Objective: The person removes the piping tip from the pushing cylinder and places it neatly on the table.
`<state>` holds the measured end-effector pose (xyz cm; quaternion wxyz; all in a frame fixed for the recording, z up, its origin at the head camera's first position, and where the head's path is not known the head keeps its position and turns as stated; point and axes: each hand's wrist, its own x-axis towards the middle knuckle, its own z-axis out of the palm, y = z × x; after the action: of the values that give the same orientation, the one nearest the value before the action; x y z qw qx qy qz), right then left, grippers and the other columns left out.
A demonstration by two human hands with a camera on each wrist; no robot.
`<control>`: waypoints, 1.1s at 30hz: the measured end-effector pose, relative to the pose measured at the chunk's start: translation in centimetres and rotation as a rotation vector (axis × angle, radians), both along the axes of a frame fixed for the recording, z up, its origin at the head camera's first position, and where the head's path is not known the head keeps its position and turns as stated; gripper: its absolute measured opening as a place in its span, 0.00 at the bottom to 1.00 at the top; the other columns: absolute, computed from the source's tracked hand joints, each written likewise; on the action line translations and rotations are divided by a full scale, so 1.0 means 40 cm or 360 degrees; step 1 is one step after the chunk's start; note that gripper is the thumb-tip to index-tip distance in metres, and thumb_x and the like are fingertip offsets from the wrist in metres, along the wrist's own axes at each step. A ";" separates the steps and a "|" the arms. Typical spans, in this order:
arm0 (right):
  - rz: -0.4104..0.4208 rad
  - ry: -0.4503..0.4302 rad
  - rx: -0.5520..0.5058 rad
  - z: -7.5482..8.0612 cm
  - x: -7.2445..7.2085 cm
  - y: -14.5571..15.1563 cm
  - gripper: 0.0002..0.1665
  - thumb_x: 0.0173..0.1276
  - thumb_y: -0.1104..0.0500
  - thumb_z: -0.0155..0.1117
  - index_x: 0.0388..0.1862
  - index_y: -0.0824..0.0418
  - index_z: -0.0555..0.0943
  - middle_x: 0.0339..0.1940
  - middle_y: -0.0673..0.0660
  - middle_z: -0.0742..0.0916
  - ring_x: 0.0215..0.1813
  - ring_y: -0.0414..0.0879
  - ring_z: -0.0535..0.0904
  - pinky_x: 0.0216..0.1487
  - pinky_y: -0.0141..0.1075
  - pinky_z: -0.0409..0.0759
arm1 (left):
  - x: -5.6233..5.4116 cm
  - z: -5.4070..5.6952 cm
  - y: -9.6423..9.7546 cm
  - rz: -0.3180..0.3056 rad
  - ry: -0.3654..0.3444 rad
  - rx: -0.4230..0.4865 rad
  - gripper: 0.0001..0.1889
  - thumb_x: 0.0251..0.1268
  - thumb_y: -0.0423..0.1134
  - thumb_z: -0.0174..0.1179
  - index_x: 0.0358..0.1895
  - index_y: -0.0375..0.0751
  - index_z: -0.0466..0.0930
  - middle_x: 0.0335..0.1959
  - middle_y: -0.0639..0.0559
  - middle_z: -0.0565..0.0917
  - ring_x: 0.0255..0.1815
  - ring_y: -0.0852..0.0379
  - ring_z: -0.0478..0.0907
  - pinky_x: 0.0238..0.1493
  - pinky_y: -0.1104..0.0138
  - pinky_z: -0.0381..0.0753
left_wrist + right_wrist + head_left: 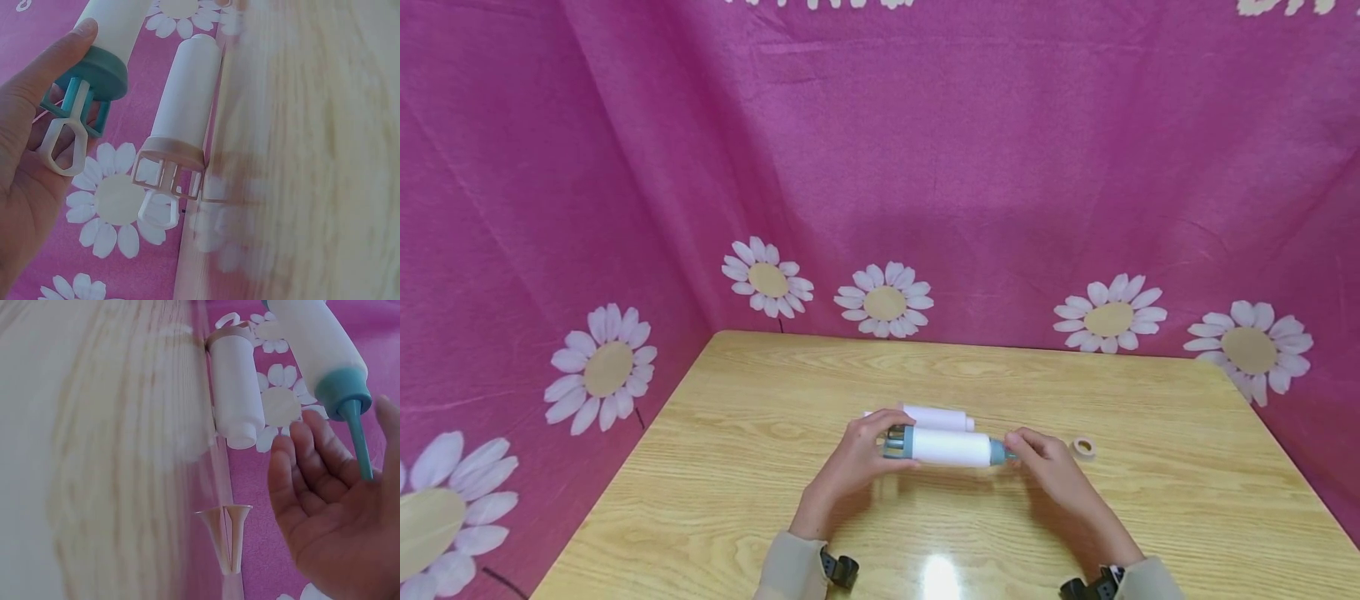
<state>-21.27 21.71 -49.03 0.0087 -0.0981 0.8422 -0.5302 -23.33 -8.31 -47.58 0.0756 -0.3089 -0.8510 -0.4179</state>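
Note:
Held just above the table is an icing syringe (952, 447) with a white barrel, a teal cap and a thin teal nozzle (357, 437). My left hand (859, 457) grips its handle end, thumb against the barrel and fingers around the teal frame. A white pull loop (65, 147) sticks out of that end. At the nozzle, my right hand (1051, 467) has its fingers loosely bent below the tip, thumb on the other side; a gap shows between thumb and nozzle. Behind lies a second syringe (186, 94) with a beige-pink collar.
To the right of the hands sits a small beige flared nozzle piece (1083, 448). Wood-grain table (760, 500) spreads around the work. A magenta cloth (925, 167) with white daisies hangs along the back and sides.

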 end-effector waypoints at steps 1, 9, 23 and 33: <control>0.0006 -0.0051 0.0013 0.002 -0.001 0.000 0.21 0.78 0.51 0.50 0.38 0.68 0.80 0.32 0.55 0.83 0.34 0.36 0.75 0.37 0.30 0.78 | 0.001 0.000 0.000 0.0001 0.0000 0.0000 0.27 0.48 0.42 0.76 0.54 0.41 0.81 0.58 0.45 0.82 0.59 0.50 0.80 0.56 0.58 0.84; 0.0057 -0.0072 -0.0070 0.000 0.003 0.000 0.14 0.70 0.56 0.63 0.40 0.68 0.80 0.36 0.52 0.84 0.38 0.35 0.78 0.41 0.30 0.80 | 0.004 -0.002 0.001 0.0007 0.0001 0.0005 0.27 0.48 0.43 0.76 0.53 0.41 0.81 0.57 0.45 0.83 0.61 0.49 0.79 0.55 0.57 0.84; 0.0172 0.0288 -0.0134 -0.017 0.004 0.000 0.18 0.61 0.63 0.71 0.49 0.63 0.76 0.48 0.51 0.81 0.50 0.29 0.77 0.53 0.27 0.80 | 0.003 -0.003 -0.004 0.0012 -0.0016 0.0032 0.27 0.48 0.43 0.76 0.54 0.41 0.81 0.60 0.42 0.81 0.64 0.46 0.77 0.55 0.57 0.84; 0.0114 -0.0014 -0.0104 -0.004 -0.002 0.002 0.20 0.79 0.53 0.48 0.51 0.69 0.76 0.46 0.55 0.83 0.44 0.32 0.78 0.47 0.29 0.80 | 0.007 -0.001 -0.006 0.0021 -0.0013 0.0050 0.27 0.47 0.43 0.76 0.54 0.42 0.81 0.59 0.43 0.82 0.63 0.47 0.77 0.54 0.57 0.84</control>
<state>-21.35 21.80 -49.17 0.0282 -0.1261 0.8203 -0.5572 -23.05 -8.54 -47.60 0.0796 -0.3005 -0.8466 -0.4320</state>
